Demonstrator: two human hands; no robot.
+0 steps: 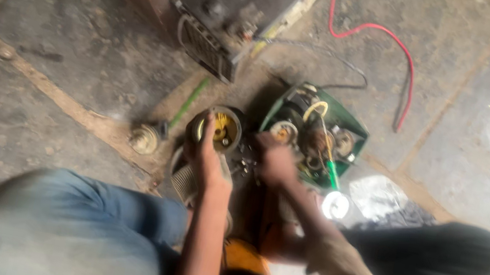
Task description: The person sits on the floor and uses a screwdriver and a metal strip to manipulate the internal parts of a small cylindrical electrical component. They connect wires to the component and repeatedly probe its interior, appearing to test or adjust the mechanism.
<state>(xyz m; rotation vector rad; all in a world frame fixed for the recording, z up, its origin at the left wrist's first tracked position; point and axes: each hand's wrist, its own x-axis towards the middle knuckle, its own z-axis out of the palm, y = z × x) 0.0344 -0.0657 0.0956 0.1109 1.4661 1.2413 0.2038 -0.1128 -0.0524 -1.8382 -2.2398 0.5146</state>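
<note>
The left hand point(207, 151) clasps a round ribbed metal motor point(213, 133) on the gritty stone floor point(72, 53); the right hand point(274, 160), grip too blurred to tell, rests near the green plastic tray point(354, 126).

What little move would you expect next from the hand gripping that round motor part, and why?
Probably just a firmer, steadying hold. The left hand grips the round motor part on the floor, while the right hand works at small pieces right beside it, near the green tray. The blur hides finer detail.
</note>
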